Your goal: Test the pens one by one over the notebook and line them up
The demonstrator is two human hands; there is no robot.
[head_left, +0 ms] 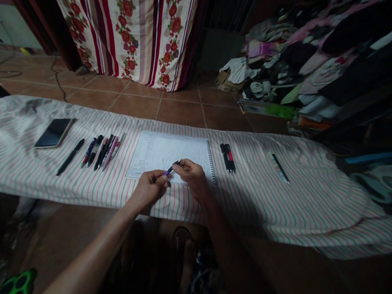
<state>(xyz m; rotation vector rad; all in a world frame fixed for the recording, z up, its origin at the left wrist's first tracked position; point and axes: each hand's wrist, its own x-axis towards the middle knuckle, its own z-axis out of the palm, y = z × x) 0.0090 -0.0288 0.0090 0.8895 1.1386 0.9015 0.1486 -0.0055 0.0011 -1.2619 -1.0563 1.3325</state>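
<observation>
A: Pens first, along the left stretch of the worktop [39,174]: a phone [53,132] lies near the far left edge, then a lone black pen [70,157], then a tight row of pens [102,151] side by side.

B: And the hands?

A: Both sit at the near edge, over the lower border of the notebook [170,154]. The left hand [150,187] is curled closed around the lower part of a purple pen [170,168]; the right hand [193,175] pinches its upper end between fingertips. So each grip is closed on the same pen, which is held just above the page, tilted up toward the right.

B: How would you handle that well?

A: My judgement: keep the left hand as the steady anchor on the barrel and let the right fingertips do the fine work at the tip, pulling or twisting straight along the pen's axis. Staying low over the notebook means any small part that slips lands on paper rather than on the floor.

B: Further right?

A: Just past the notebook's spiral edge lie two pens [227,158] touching each other, one with red on it. Well apart, toward the right end, is a single slim pen [279,167].

B: Any writing or brands?

A: The page shows faint printed lines down its left side, but they are too small to read. No brand is legible on the pens or phone.
</observation>
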